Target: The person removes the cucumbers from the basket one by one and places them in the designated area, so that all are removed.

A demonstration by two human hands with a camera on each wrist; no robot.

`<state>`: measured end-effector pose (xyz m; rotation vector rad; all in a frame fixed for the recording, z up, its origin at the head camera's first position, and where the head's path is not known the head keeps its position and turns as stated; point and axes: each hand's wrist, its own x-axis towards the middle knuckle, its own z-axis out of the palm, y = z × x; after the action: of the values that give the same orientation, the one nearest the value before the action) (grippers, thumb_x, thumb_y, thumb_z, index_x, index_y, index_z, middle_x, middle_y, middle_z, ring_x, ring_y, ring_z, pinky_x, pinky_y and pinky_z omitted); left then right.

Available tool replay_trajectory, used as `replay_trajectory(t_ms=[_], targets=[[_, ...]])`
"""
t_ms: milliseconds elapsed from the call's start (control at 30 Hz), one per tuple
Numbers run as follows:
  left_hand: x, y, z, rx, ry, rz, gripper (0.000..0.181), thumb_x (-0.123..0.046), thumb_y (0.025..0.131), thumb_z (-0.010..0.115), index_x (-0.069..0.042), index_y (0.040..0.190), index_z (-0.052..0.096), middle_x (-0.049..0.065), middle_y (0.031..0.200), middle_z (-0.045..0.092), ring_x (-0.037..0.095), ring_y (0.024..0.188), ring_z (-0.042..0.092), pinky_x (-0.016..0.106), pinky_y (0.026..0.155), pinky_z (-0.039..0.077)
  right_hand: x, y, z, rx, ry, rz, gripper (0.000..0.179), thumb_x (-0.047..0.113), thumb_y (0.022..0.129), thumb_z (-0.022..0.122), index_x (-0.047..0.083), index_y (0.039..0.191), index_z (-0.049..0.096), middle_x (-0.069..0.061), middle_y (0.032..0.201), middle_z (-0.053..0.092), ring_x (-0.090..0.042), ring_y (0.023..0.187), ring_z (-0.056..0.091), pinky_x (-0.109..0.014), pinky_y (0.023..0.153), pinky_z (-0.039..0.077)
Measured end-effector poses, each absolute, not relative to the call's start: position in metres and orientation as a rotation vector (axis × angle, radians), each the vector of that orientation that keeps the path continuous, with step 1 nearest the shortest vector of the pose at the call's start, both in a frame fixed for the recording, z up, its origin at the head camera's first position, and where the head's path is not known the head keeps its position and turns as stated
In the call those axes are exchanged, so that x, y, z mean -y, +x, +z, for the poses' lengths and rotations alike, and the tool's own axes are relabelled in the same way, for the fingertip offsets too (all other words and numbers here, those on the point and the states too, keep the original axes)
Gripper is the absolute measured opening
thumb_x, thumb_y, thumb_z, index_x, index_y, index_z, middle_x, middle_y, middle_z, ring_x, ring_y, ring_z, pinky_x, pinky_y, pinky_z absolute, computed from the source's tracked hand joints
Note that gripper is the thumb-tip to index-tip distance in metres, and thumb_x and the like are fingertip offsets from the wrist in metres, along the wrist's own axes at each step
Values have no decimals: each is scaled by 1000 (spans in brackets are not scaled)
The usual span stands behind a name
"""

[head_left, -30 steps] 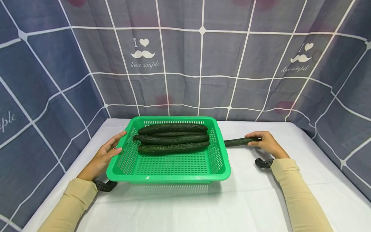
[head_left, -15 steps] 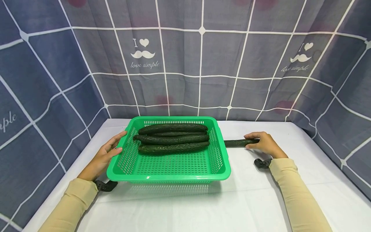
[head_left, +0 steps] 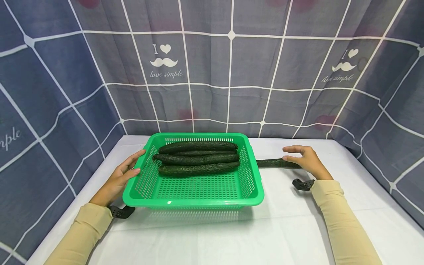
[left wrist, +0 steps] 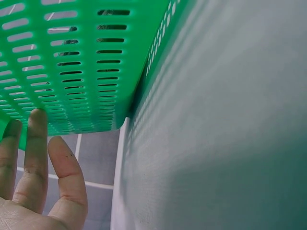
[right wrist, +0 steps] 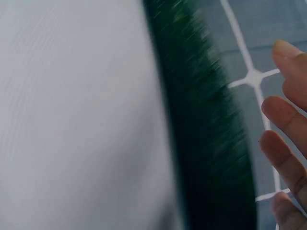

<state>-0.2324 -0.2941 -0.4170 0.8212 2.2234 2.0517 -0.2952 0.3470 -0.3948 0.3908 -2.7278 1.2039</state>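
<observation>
Left hand (head_left: 117, 179) against the green basket (head_left: 192, 203), right hand (head_left: 306, 161) unclasped by a lone cucumber (head_left: 269, 163).
Left of centre, extended fingers touch the basket's rim; mid-frame, I see more cucumbers (head_left: 198, 159) side by side inside; right of centre, the lone one lies on the table (head_left: 285, 224).
</observation>
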Motion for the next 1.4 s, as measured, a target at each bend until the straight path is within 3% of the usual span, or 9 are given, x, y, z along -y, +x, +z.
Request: replay_trajectory(t_ms=[67,133,267,433,533,800,1033,1167,1400], targets=[[294,-232,-417,-2218,816,2057,61,-2,113,46,-19,170,37,-18,166,30,-13,146,32,13,110,36,-346,-295,-392,2689,420,1261,43,17,102,79,-9,135,70,-30,141,66,-21,140,57,-60,125,33],[294,-232,-417,-2212,810,2060,61,-2,113,46,-19,170,37,-18,166,30,-12,146,32,13,109,37,-344,-295,-389,2655,446,1313,42,16,102,78,-9,135,70,-28,139,67,-2,129,60,-39,124,38],[294,-232,-417,-2211,796,2056,60,-3,113,46,-21,170,37,-17,167,30,-13,146,30,13,109,37,-341,-294,-384,2602,499,1428,42,10,101,78,-10,137,68,-16,135,73,12,112,64,-10,102,46],[294,-232,-417,-2198,793,2063,60,-4,113,46,-20,170,37,-17,167,30,-12,146,32,13,109,38,-336,-293,-380,2574,554,1589,45,4,101,76,-15,140,63,13,124,75,6,111,68,-11,95,52],[294,-232,-417,-2207,793,2059,60,-4,113,46,-20,170,37,-18,167,30,-13,147,30,13,109,36,-332,-292,-377,2575,591,1649,45,2,101,75,-16,139,62,20,119,74,4,110,70,-13,94,54],[295,-232,-418,-2243,781,2037,61,-4,113,46,-19,171,35,-16,169,27,-8,153,21,13,111,32,-323,-289,-370,2601,736,1744,42,-3,103,69,-21,138,58,13,120,76,-3,108,74,-20,93,58],[293,-232,-417,-2146,784,2098,59,-5,114,46,-23,170,38,-17,162,35,-4,141,45,18,103,51,-317,-287,-366,2648,818,1736,39,0,104,69,-17,138,61,7,125,77,-10,115,73,-22,96,57],[293,-232,-416,-2104,789,2121,59,-4,114,45,-24,169,39,-17,160,38,-1,138,50,21,100,55,-312,-285,-363,2644,795,1739,35,2,105,69,-11,137,66,1,127,77,-11,115,73,-22,96,58],[292,-230,-416,-2126,767,2112,59,-4,114,46,-24,169,39,-16,162,36,-1,139,49,20,101,54,-300,-279,-357,2636,768,1733,41,5,104,71,-16,138,62,-10,130,75,-9,113,74,-25,97,59]])
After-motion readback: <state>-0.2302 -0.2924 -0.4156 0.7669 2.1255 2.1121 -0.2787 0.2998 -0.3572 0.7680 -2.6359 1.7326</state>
